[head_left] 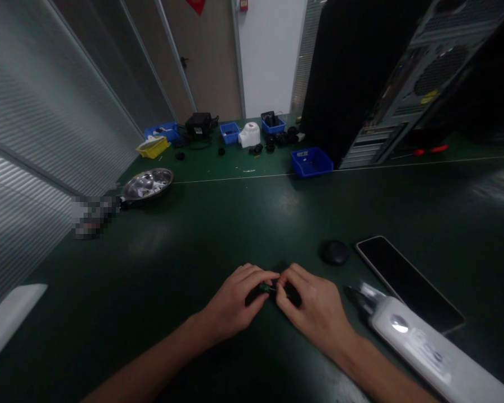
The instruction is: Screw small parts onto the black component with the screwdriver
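From where I sit at the remote end, both hands meet at the lower centre of the frame, low over the dark green table point(231, 224). I have the left hand point(235, 299) curved, thumb and forefinger nearly together at the tips, with a small green piece point(265, 287) between them. The right hand point(315, 299) faces it, thumb and forefinger pinched at the piece's thin pale end; its other fingers curl in, and I cannot tell what, if anything, they have hold of. Right of centre I see a dark rounded mouse point(336, 252) near the right hand, then a phone point(407, 282) lying slantwise. A long white device point(437, 350) fills the lower right, just beside the phone. At mid left sits a metal pan point(148, 183) with pale bits in it; a blue bin point(311, 163) stands upper right of centre. A yellow tray point(153, 148) sits upper left, and a computer case point(415, 78) looms at upper right.
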A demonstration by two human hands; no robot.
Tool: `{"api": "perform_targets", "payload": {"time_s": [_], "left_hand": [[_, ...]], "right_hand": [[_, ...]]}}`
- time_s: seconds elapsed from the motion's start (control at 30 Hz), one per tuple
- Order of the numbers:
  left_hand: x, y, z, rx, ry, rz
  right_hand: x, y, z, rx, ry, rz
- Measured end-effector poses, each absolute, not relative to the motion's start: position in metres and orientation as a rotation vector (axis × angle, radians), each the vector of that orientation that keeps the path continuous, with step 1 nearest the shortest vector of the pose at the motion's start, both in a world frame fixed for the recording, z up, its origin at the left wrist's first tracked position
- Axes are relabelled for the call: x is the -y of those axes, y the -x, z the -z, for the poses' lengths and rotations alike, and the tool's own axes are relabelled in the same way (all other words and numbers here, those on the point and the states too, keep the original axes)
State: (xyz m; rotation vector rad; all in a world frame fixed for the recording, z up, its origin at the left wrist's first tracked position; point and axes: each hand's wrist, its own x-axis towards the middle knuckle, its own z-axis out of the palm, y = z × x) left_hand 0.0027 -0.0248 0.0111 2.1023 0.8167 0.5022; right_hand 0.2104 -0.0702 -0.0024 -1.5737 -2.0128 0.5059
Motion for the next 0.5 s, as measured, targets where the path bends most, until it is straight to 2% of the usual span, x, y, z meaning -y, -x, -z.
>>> {"api": "perform_targets", "payload": {"time_s": [0.5], "left_hand": [[0.0258, -0.0034, -0.0108, -0.821, -2.100, -0.499]], "right_hand": [[0.0704, -0.2118, 0.0009, 2.026, 1.557, -0.556]]}}
